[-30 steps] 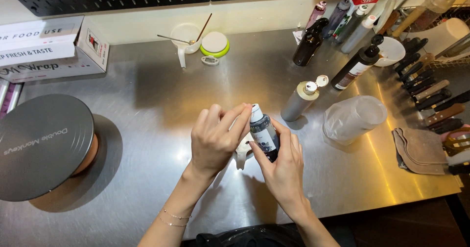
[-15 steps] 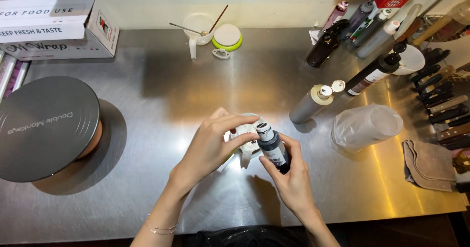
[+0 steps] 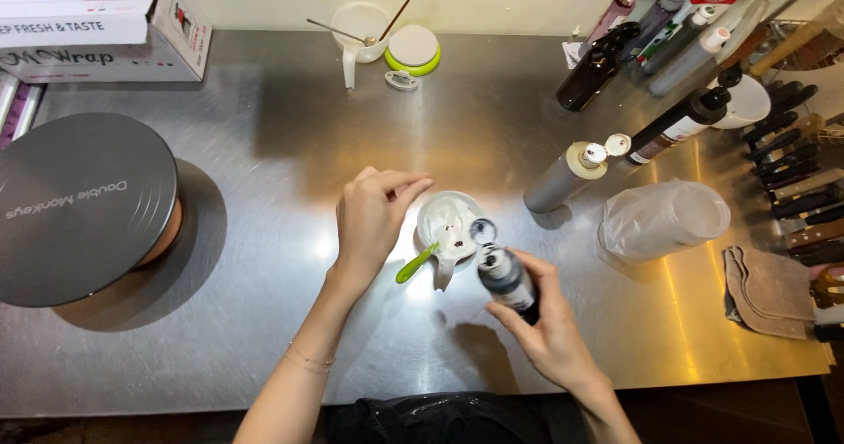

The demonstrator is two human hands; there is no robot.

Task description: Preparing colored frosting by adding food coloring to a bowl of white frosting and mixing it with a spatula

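My right hand (image 3: 549, 334) grips a small dark bottle (image 3: 505, 279), tilted with its open flip cap over a small white bowl (image 3: 437, 213). The bowl holds white cream with a few dark drops on it and a green-handled spatula (image 3: 415, 264). My left hand (image 3: 374, 215) hovers just left of the bowl, fingers loosely curled with their tips at its rim, holding nothing that I can see.
A grey round turntable (image 3: 83, 207) stands at the left. Boxes (image 3: 88, 22) sit at the back left, another white bowl with sticks (image 3: 360, 31) and a green-rimmed lid (image 3: 413, 48) at the back. Several bottles (image 3: 651, 31), stacked plastic cups (image 3: 664, 220), a folded cloth (image 3: 769, 290) crowd the right.
My left hand has let go of the bottle cap and drawn back to the left. The white bowl, hidden before by my hands, now shows. My right hand tipped the bottle over it.
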